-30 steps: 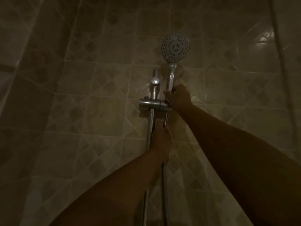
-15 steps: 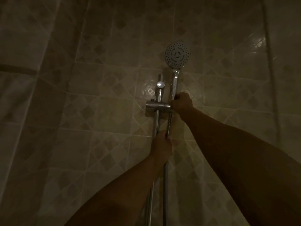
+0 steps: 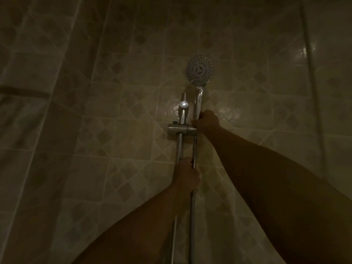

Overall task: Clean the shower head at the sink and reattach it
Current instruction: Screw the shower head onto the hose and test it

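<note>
The silver shower head [image 3: 199, 70] above my right hand [image 3: 207, 121] is showing ringed dark dots; the hose [image 3: 194, 147] in my left hand [image 3: 185, 174], silver ribbing; tiles [image 3: 118, 134] behind, beige with darker diamonds.

The shower head [image 3: 200, 70] has a matt grey face dotted with fine nozzles, likely plastic though the light is dim, and a mirror-bright chrome handle under my right hand [image 3: 206, 121]. The hose [image 3: 192, 216] in my left hand [image 3: 185, 176] is ribbed metal with a duller sheen. The rail [image 3: 180, 147] and its bracket [image 3: 177, 129], at the centre of the frame, are smooth polished metal. The wall tiles [image 3: 133, 103] are glazed ceramic, glossiest at upper right, where they catch the light.
</note>
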Demonstrator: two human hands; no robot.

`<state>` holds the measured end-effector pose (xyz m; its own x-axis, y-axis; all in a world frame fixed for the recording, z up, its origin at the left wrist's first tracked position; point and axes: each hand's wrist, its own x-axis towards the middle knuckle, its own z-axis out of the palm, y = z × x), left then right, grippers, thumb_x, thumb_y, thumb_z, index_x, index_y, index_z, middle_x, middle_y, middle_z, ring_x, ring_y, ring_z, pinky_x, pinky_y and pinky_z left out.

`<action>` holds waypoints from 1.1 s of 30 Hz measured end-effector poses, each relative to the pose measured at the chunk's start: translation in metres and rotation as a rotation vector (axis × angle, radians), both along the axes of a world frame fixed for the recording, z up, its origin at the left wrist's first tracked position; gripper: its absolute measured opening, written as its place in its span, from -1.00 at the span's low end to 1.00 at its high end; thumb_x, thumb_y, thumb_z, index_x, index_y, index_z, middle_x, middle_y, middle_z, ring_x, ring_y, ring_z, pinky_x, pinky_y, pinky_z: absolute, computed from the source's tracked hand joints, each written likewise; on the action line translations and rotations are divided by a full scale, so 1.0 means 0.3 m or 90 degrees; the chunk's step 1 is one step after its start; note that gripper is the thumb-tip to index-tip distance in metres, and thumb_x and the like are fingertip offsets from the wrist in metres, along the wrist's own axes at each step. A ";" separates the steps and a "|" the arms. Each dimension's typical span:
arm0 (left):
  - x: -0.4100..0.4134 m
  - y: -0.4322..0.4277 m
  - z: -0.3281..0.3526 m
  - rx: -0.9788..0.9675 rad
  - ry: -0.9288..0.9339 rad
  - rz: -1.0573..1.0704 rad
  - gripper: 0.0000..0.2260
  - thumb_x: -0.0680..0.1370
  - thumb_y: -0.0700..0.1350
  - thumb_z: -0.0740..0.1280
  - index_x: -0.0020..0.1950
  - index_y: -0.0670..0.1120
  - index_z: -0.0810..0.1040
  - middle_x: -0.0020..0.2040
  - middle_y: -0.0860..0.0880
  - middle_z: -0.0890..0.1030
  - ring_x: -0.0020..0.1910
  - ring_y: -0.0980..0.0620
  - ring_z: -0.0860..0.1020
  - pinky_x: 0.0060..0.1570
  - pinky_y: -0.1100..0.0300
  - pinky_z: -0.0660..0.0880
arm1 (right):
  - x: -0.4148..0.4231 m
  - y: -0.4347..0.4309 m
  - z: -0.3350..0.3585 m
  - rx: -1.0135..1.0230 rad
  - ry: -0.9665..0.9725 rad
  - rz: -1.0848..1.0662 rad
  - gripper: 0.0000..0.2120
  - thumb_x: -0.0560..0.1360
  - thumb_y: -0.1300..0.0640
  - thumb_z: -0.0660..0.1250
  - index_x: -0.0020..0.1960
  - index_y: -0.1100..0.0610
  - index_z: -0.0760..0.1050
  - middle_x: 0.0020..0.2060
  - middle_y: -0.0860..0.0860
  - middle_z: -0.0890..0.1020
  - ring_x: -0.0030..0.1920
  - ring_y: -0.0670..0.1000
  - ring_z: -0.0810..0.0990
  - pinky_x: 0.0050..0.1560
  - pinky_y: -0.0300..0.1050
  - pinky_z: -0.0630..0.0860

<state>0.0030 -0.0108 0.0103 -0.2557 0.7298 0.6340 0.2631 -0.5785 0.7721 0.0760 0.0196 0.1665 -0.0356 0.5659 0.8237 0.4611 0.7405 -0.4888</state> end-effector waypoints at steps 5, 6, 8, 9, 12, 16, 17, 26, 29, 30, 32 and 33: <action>-0.016 0.056 -0.005 0.003 -0.014 -0.049 -0.76 0.56 -0.42 0.19 -0.15 -0.10 0.48 -0.34 -0.10 0.49 -0.51 0.07 0.47 -0.50 0.20 0.46 | 0.018 0.072 -0.013 0.033 -0.006 0.046 -0.84 0.54 0.14 0.38 0.01 0.25 0.58 -0.29 -0.02 0.56 -0.31 -0.14 0.51 -0.37 -0.28 0.34; -0.017 0.066 -0.004 0.004 -0.017 -0.053 -0.77 0.57 -0.42 0.20 -0.11 -0.10 0.48 -0.32 -0.11 0.50 -0.49 0.04 0.48 -0.51 0.20 0.47 | 0.024 0.077 -0.014 0.040 -0.009 0.054 -0.85 0.54 0.14 0.39 -0.02 0.24 0.58 -0.31 -0.03 0.54 -0.31 -0.12 0.51 -0.36 -0.27 0.35; -0.013 0.075 0.009 0.015 -0.028 -0.064 -0.79 0.58 -0.39 0.19 -0.07 -0.11 0.48 -0.31 -0.13 0.50 -0.47 0.01 0.48 -0.48 0.17 0.47 | 0.028 0.084 -0.012 0.051 -0.018 0.063 -0.87 0.53 0.14 0.39 -0.07 0.21 0.56 -0.30 0.00 0.56 -0.27 -0.04 0.55 -0.30 -0.21 0.42; -0.009 0.073 0.021 0.018 -0.043 -0.079 -0.79 0.60 -0.37 0.17 -0.09 -0.09 0.47 -0.31 -0.13 0.49 -0.47 0.01 0.48 -0.47 0.18 0.46 | 0.028 0.092 -0.014 0.051 -0.019 0.071 -0.86 0.54 0.14 0.39 -0.07 0.24 0.56 -0.26 0.07 0.60 -0.23 0.03 0.59 -0.24 -0.14 0.50; 0.004 0.054 0.079 0.049 -0.076 -0.112 -0.75 0.65 -0.29 0.12 -0.11 -0.02 0.46 -0.29 -0.16 0.44 -0.48 0.01 0.45 -0.52 0.25 0.41 | 0.018 0.101 -0.018 0.054 0.002 0.094 -0.80 0.53 0.18 0.39 -0.02 0.34 0.58 -0.14 0.25 0.66 -0.12 0.20 0.67 -0.01 0.10 0.61; 0.028 0.062 0.148 0.078 -0.120 -0.114 -0.72 0.65 -0.27 0.13 0.09 0.11 0.48 -0.19 -0.21 0.47 -0.41 -0.06 0.42 -0.45 0.15 0.39 | 0.019 0.116 0.008 0.028 0.116 0.151 -0.82 0.52 0.24 0.39 0.03 0.36 0.59 -0.09 0.28 0.67 -0.09 0.23 0.69 0.02 0.21 0.62; 0.030 0.063 0.157 0.081 -0.148 -0.129 -0.72 0.65 -0.27 0.13 0.08 0.09 0.50 -0.17 -0.22 0.46 -0.42 -0.04 0.40 -0.48 0.17 0.37 | 0.023 0.119 0.020 0.010 0.141 0.172 -0.81 0.52 0.24 0.40 0.05 0.37 0.58 -0.08 0.28 0.67 -0.08 0.23 0.69 0.03 0.23 0.62; 0.056 0.072 0.183 0.028 -0.106 -0.182 -0.72 0.61 -0.33 0.22 0.25 -0.06 0.52 -0.07 -0.21 0.58 -0.32 -0.05 0.52 -0.30 0.04 0.55 | 0.097 0.089 0.015 -0.094 0.238 0.246 -0.86 0.56 0.38 0.29 -0.19 0.36 0.47 -0.41 0.20 0.48 -0.57 0.01 0.52 -0.53 -0.14 0.55; 0.104 0.093 0.162 0.022 -0.114 -0.200 -0.90 0.61 -0.23 0.29 0.00 -0.04 0.53 -0.18 -0.16 0.58 -0.37 -0.04 0.52 -0.30 0.03 0.54 | 0.134 0.076 -0.052 -0.087 0.197 0.223 -0.86 0.56 0.34 0.32 -0.16 0.36 0.47 -0.36 0.21 0.51 -0.44 0.06 0.56 -0.28 0.06 0.62; 0.118 0.095 0.151 0.027 -0.131 -0.209 -0.93 0.61 -0.20 0.30 -0.03 -0.05 0.54 -0.23 -0.14 0.57 -0.42 -0.01 0.49 -0.37 0.08 0.50 | 0.145 0.066 -0.083 -0.087 0.194 0.227 -0.91 0.55 0.35 0.33 -0.11 0.36 0.47 -0.32 0.21 0.54 -0.38 0.08 0.59 -0.18 0.13 0.63; 0.141 0.097 0.126 0.020 -0.155 -0.209 -0.94 0.61 -0.17 0.30 -0.02 -0.04 0.54 -0.27 -0.12 0.56 -0.48 0.03 0.46 -0.45 0.15 0.44 | 0.175 0.041 -0.141 -0.097 0.202 0.243 -0.92 0.52 0.35 0.36 -0.08 0.30 0.45 -0.25 0.18 0.57 -0.31 0.07 0.63 -0.10 0.21 0.63; 0.154 0.094 0.106 0.013 -0.157 -0.207 -0.94 0.61 -0.17 0.29 -0.02 -0.04 0.53 -0.28 -0.11 0.55 -0.50 0.04 0.44 -0.48 0.18 0.42 | 0.195 0.025 -0.170 -0.099 0.201 0.240 -0.87 0.51 0.34 0.38 -0.09 0.24 0.43 -0.24 0.15 0.57 -0.29 0.07 0.63 -0.10 0.21 0.64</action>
<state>0.0491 0.0175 0.0420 -0.1598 0.7856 0.5977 -0.1269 -0.6168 0.7768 0.1346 0.0273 0.1155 -0.0232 0.6790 0.7338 -0.0118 0.7337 -0.6793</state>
